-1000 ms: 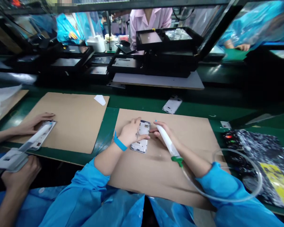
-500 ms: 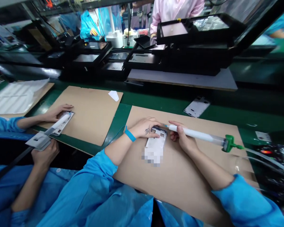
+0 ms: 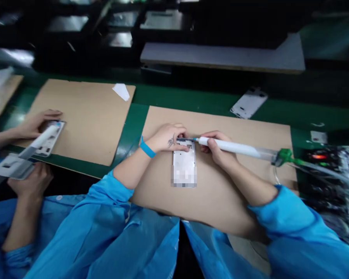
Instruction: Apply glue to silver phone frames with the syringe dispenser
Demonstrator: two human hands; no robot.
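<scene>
Silvery-white and flat, the phone frame (image 3: 184, 161) lies at the centre of the picture on a sheet of matte brown cardboard (image 3: 215, 193); it is a thin rectangle with small cut-outs along its upper edge, and its lower end is blurred out. The left hand (image 3: 166, 138) rests on the frame's upper left corner, fingers curled down onto the rim and pressing it flat, closed on nothing else. A smooth blue wristband (image 3: 147, 147) circles that wrist. The right hand (image 3: 218, 149) is wrapped around a white cylindrical dispensing syringe (image 3: 235, 147), pinched near its nozzle, and the fine tip meets the frame's upper right corner. The barrel runs out to the right, turns clear, and ends in a green plastic cap (image 3: 283, 156) from which a glossy clear tube (image 3: 317, 169) trails toward the right edge. Both forearms come out of crinkled blue smock sleeves (image 3: 104, 217).

Beyond the cardboard a dark green belt (image 3: 192, 99) crosses the frame, carrying a second pale phone frame (image 3: 249, 103) at upper right. At the left, a second cardboard sheet (image 3: 84, 116) bears a scrap of white paper (image 3: 121, 91), and a co-worker's hand (image 3: 36, 123) lies on another frame there. Black trays fill the blurred top of the picture.
</scene>
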